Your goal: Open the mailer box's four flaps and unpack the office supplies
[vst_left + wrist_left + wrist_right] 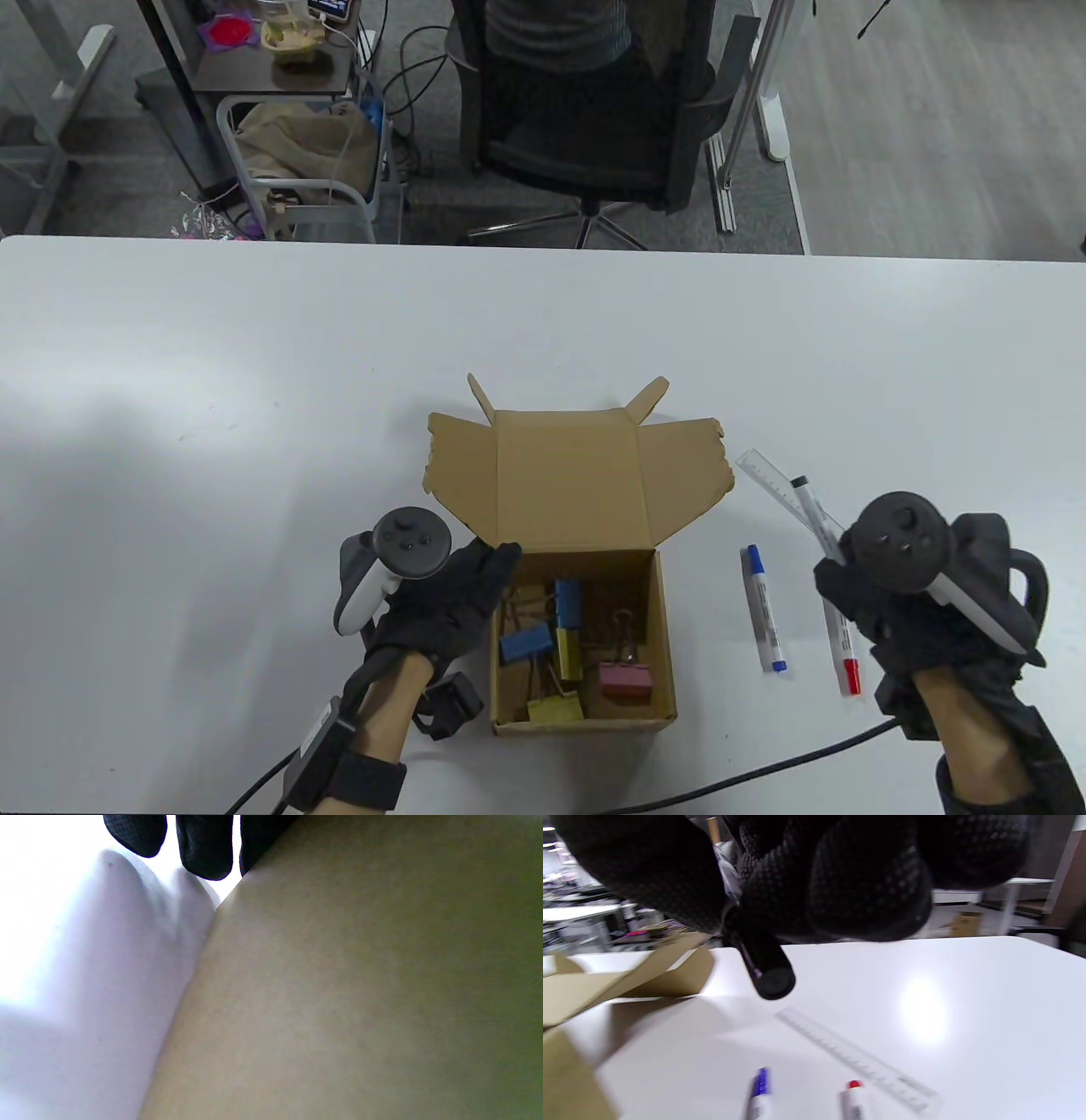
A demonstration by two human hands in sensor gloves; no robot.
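- We see the mailer box (585, 645) standing on the white table (254, 407) near the front edge, its top open and its flaps (568, 480) folded back and outward on the far side
- Inside the box lie several binder clips: a blue one (526, 643), a yellow one (556, 709), a pink one (626, 681) and a blue-and-yellow one (568, 628)
- Our left hand (433, 607) rests against the box's left wall, its fingers (205, 846) fairly straight; in the left wrist view the fingertips hang beside the cardboard, and we see nothing held in them
- Our right hand (916, 603) is to the right of the box, above the table, with its fingers curled round a black-capped marker (816, 518); the right wrist view shows the marker's dark end (768, 976) poking out from under the glove
- A clear ruler (776, 480) lies on the table right of the box, slanting, partly under the held marker in the table view
- A blue-capped marker (764, 620) lies on the table between the box and the right hand
- A red-capped marker (844, 654) lies just beside the right hand, roughly parallel to the blue one
- Beyond the table we see an office chair (594, 110) and a small cart (297, 136)
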